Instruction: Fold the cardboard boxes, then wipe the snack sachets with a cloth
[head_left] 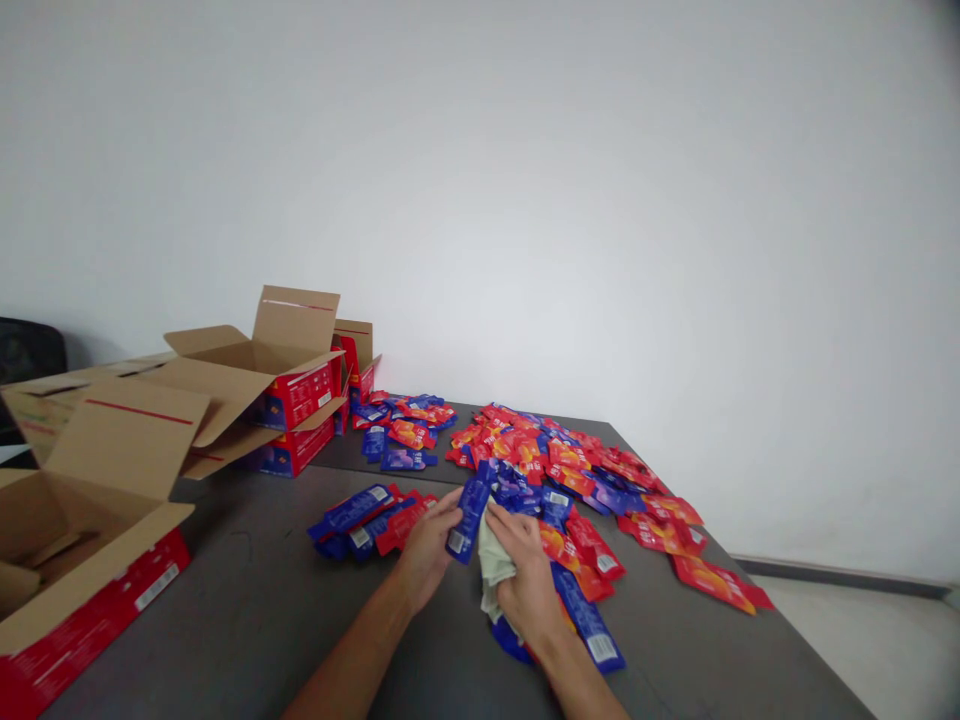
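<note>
The big grey worktop [247, 610] carries lots of things. Open cardboard boxes [247, 385] sit on the far left, and one more open box [67, 560] sits near on the left. A large heap of red and blue packets [570, 470] spreads over the right side. A small neat row of packets [367, 518] lies just left of the hands.

Both hands meet in the middle. The left hand [426, 555] has its grip closed on a blue packet [471, 508], which stands tilted between the hands. The right hand [529, 585] holds a pale cloth [491, 565] against that packet.

The step looks like wiping the blue packet. The next move likely calls for laying it beside the neat row.
</note>
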